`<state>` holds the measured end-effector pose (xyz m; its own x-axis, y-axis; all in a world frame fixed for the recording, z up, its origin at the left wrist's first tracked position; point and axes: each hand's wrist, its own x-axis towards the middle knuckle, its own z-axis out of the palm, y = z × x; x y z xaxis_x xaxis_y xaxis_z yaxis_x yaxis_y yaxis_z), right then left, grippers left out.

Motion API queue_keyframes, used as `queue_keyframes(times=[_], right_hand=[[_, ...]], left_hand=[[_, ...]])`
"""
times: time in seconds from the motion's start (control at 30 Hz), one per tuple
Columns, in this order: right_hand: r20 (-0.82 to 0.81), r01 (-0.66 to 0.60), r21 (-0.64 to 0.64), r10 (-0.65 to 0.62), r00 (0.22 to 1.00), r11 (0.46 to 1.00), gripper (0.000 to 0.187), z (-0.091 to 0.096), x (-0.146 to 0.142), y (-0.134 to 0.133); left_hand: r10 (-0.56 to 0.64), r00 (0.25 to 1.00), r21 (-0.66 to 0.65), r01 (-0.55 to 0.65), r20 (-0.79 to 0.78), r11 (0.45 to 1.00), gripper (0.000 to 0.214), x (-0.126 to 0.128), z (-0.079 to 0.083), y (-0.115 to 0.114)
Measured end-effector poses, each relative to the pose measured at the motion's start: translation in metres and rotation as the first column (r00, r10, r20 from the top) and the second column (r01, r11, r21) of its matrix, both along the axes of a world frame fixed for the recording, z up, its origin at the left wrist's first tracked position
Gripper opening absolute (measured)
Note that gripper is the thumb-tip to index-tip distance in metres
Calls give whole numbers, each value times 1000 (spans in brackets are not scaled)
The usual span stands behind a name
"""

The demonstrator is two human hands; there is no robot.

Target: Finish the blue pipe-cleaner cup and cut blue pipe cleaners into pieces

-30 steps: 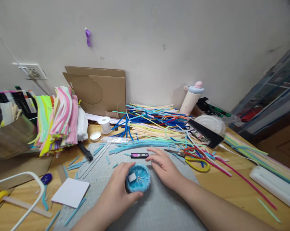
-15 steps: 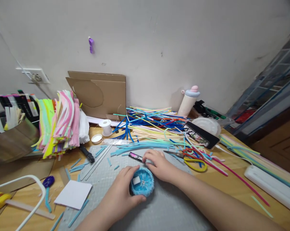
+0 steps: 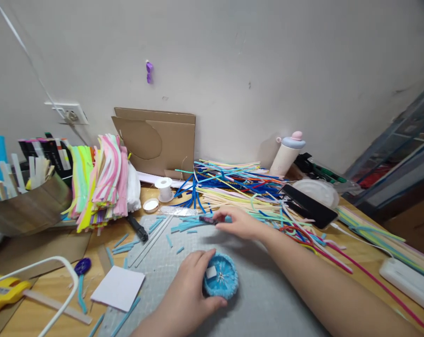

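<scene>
My left hand (image 3: 192, 281) curves round the left side of a small blue fuzzy bowl (image 3: 230, 280), its thumb at the near rim. Inside the bowl lie a small white square (image 3: 211, 272) and a star-like pattern of pale lines. Farther out over the grey cutting mat (image 3: 264, 285), my right hand (image 3: 238, 222) pinches the right end of a dark marker (image 3: 207, 219) with a pinkish label. Cut blue pipe cleaners (image 3: 183, 224) lie just past and to the left of the marker. A white square card (image 3: 118, 288) rests at the mat's left edge.
A yellow glue gun (image 3: 4, 292) with a white cord lies at the left. Bundled pipe cleaners (image 3: 109, 175) and a cardboard sheet (image 3: 176, 140) stand behind. Loose pipe cleaners (image 3: 229, 175), a bottle (image 3: 285, 157) and a phone (image 3: 310, 206) are at the back right.
My right hand has left the bowl's side and moved away from me, lifting the marker from the mat. My left hand stays on the bowl. The whole view has shifted slightly.
</scene>
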<state>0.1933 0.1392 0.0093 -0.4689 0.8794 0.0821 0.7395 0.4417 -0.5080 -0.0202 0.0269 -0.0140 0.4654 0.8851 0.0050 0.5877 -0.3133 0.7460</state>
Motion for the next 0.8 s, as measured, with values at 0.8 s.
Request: queue_keyframes(times=[0.8], right_hand=[[206,337,147,-362,909,930,30,-32,-10,54]], left_hand=[[-11,1000,15,11,0,1000,86,0,-1,0]])
